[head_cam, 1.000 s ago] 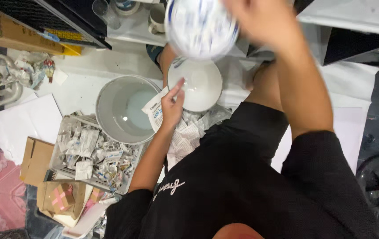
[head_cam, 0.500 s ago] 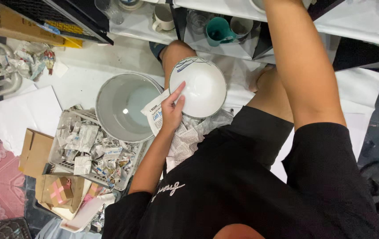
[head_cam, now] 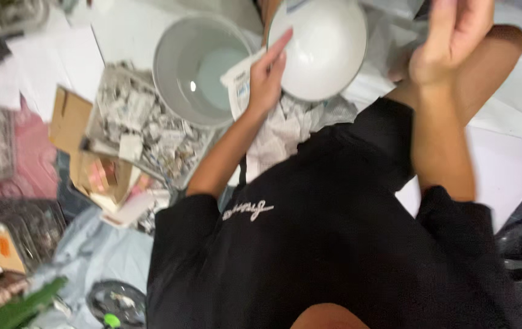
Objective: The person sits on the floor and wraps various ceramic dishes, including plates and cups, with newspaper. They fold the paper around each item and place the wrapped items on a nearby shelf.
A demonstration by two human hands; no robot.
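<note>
My left hand grips the near rim of a white bowl, fingers laid inside the rim and a sheet of printed newspaper under the thumb. The bowl rests on crumpled newspaper over my lap. My right hand hovers to the right of the bowl, above my knee, with loosely bent fingers and nothing in it.
A grey basin holding a little water stands left of the bowl. Beside it sits a wire basket full of newspaper wads, with cardboard pieces and white paper sheets on the floor. The view is blurred.
My right hand, which held a patterned bowl a second ago and then reached up to the shelf, is back down empty. The view has tilted downwards; the left hand stays on the white bowl.
</note>
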